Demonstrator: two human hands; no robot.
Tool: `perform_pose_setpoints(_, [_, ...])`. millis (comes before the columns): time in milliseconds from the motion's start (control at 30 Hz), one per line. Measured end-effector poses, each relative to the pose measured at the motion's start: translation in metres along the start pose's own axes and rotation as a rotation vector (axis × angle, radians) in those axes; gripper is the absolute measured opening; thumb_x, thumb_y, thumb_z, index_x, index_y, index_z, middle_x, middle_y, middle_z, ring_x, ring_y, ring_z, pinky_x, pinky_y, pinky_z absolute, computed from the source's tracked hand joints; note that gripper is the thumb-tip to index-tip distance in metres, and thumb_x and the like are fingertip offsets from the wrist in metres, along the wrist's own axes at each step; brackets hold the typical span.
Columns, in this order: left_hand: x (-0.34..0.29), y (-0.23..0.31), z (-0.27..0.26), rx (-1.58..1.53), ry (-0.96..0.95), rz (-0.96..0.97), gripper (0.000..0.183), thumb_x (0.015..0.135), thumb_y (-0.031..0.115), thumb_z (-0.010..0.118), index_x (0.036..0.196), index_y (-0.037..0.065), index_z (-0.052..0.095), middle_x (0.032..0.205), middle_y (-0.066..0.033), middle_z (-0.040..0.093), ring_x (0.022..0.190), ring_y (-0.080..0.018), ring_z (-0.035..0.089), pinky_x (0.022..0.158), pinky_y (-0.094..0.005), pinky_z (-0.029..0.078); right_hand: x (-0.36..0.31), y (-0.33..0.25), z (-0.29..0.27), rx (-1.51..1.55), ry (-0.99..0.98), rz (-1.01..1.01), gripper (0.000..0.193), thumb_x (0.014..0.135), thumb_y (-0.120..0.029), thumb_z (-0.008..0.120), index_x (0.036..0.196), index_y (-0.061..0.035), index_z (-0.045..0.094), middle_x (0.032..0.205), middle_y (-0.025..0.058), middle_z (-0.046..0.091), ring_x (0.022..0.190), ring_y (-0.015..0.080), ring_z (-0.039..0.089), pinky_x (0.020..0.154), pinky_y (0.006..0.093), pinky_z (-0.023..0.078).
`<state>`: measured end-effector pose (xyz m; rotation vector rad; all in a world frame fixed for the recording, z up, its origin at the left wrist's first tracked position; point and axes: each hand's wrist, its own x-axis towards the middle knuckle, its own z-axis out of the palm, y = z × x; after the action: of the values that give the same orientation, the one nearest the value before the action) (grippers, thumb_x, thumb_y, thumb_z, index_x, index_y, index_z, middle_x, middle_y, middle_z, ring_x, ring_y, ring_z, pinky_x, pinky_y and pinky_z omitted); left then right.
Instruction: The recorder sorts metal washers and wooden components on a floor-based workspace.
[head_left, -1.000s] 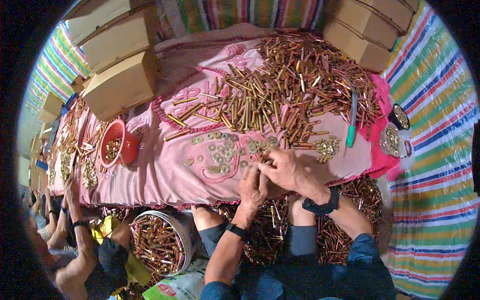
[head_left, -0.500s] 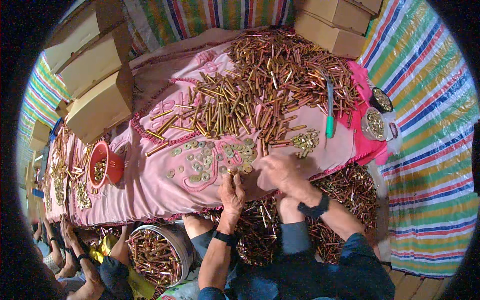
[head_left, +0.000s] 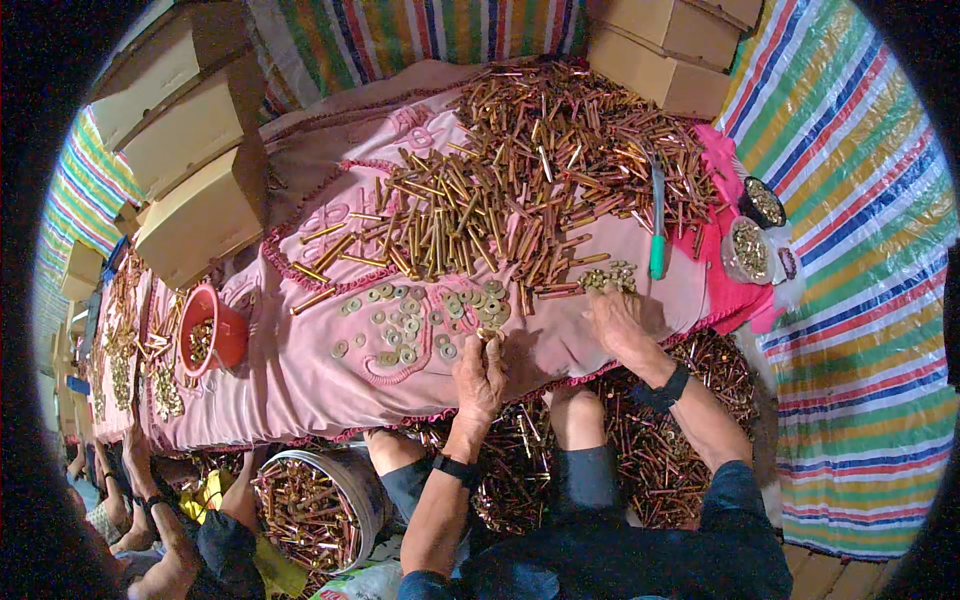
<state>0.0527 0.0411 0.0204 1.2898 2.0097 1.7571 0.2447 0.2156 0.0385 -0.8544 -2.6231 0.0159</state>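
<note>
My left hand [head_left: 480, 380] is closed at the near side of the pink cloth [head_left: 290, 400], pinching a small brass-coloured piece [head_left: 489, 335] whose kind I cannot make out. Just beyond its fingertips lie loose flat metal washers [head_left: 408, 325]. My right hand [head_left: 622, 325] reaches to a small pile of brass-coloured nuts [head_left: 612, 275]. Its fingers are bent together at the near edge of that pile; whatever they grip is hidden. Farther back spreads a large heap of brass-coloured metal rods or sleeves [head_left: 450, 220], some touching the nuts' left side.
A green-handled tool [head_left: 657, 255] lies right of the nuts. Tubs of small parts [head_left: 748, 250] stand at the right edge. A red bucket [head_left: 215, 335] and stacked cardboard boxes [head_left: 205, 215] are left. A white bucket [head_left: 365, 500] stands below; other people's arms [head_left: 165, 520] show lower left.
My right hand has moved right and away from me, from beside the left hand to the nuts. My left hand has shifted slightly right, still pinching its small piece.
</note>
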Motion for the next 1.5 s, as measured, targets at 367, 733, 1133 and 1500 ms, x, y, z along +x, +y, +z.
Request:
perform_pose_setpoints(367, [-0.004, -0.022, 0.004, 0.046, -0.002, 0.073, 0.006, 0.097, 0.007, 0.059, 0.102, 0.005, 0.058, 0.078, -0.0185, 0.058, 0.068, -0.0399, 0.058, 0.060, -0.0413, 0.046, 0.029, -0.024, -0.014, 0.706, -0.264, 0.276, 0.028, 0.089, -0.008, 0.065, 0.115, 0.0010, 0.062, 0.099, 0.0156, 0.063, 0.089, 0.0276, 0.066, 0.082, 0.0362, 0.055])
perform_pose_setpoints(733, [-0.008, -0.026, 0.004, -0.078, -0.107, 0.030, 0.022, 0.087, 0.000, 0.059, 0.108, 0.006, 0.055, 0.089, -0.0243, 0.058, 0.083, -0.0459, 0.058, 0.068, -0.0457, 0.048, 0.062, -0.123, -0.038, 1.076, -0.235, 0.148, 0.028, 0.087, 0.000, 0.065, 0.115, 0.0006, 0.066, 0.102, 0.0040, 0.067, 0.093, 0.0098, 0.063, 0.081, 0.0278, 0.054])
perform_pose_setpoints(1133, [-0.007, -0.022, 0.001, -0.081, -0.110, 0.021, 0.020, 0.091, 0.005, 0.059, 0.111, 0.006, 0.054, 0.090, -0.0234, 0.061, 0.083, -0.0474, 0.060, 0.068, -0.0486, 0.048, 0.061, -0.124, -0.037, 0.816, -0.020, -0.184, 0.023, 0.083, 0.002, 0.068, 0.105, -0.0025, 0.068, 0.102, 0.0145, 0.068, 0.094, 0.0316, 0.068, 0.081, 0.0368, 0.055])
perform_pose_setpoints(1500, [-0.006, -0.021, 0.000, -0.064, -0.129, 0.020, 0.023, 0.087, 0.003, 0.059, 0.109, 0.007, 0.053, 0.088, -0.0247, 0.059, 0.085, -0.0492, 0.059, 0.066, -0.0505, 0.047, 0.042, -0.124, -0.009, 1.378, -0.144, 0.311, 0.017, 0.086, 0.006, 0.068, 0.103, 0.0004, 0.068, 0.103, 0.0056, 0.070, 0.097, 0.0112, 0.064, 0.081, 0.0251, 0.053])
